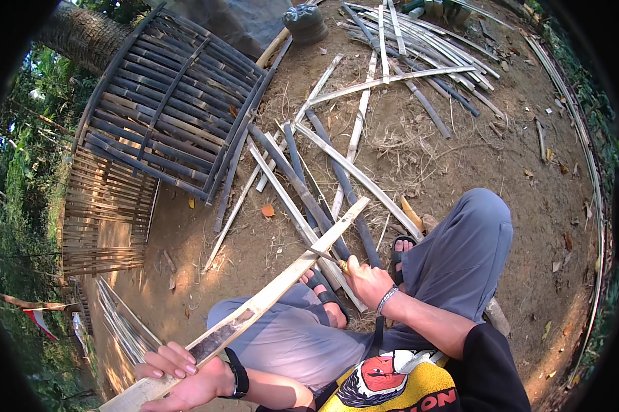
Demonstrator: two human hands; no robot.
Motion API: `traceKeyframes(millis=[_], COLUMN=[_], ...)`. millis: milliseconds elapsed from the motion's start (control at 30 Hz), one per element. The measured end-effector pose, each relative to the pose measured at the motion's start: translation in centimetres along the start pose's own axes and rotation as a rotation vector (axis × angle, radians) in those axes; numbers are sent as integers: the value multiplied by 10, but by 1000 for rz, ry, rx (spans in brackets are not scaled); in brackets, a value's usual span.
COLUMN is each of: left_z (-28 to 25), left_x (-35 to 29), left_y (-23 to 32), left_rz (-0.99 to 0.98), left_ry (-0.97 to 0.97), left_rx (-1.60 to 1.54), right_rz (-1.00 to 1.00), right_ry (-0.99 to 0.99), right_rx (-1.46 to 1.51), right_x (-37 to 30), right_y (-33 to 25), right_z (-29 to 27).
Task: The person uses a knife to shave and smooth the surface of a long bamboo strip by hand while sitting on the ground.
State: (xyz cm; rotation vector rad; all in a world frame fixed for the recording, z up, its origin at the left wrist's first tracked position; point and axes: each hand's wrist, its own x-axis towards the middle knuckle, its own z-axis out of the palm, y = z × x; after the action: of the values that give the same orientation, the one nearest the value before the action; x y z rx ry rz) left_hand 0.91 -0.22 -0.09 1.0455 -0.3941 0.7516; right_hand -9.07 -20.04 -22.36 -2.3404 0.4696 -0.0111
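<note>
A long pale split bamboo strip (275,294) lies slantwise over my lap, from the lower left up toward the middle. Its inner face is turned up and shows a dark hollow patch near the lower end. My left hand (186,378) is wrapped round that lower end, thumb on one side and fingers on the other. In my right hand (368,281) is a knife (328,257), gripped by its handle. The knife's narrow blade rests across the strip near its upper part; the handle is mostly hidden by my fingers.
Several split bamboo pieces (361,175) lie loose on the dirt ahead of my feet. A bigger pile of strips (433,62) is at the far right. On the left stand a dark bamboo slatted frame (165,103) and a woven bamboo panel (107,213). A dark bag (305,25) sits at the back.
</note>
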Motion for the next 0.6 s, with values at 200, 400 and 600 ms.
traceKeyframes(millis=[200, 400, 600], left_z=[-6, -16, -7], left_x=[2, 2, 0], left_y=[-5, -5, -4], left_rz=[-5, 1, 5], left_ry=[35, 49, 100], left_rx=[13, 20, 54], right_rz=[-113, -167, 67], right_ry=[10, -18, -27], right_rx=[19, 0, -16], right_x=[-16, -17, 6], right_y=[-32, -44, 8], right_z=[6, -7, 11])
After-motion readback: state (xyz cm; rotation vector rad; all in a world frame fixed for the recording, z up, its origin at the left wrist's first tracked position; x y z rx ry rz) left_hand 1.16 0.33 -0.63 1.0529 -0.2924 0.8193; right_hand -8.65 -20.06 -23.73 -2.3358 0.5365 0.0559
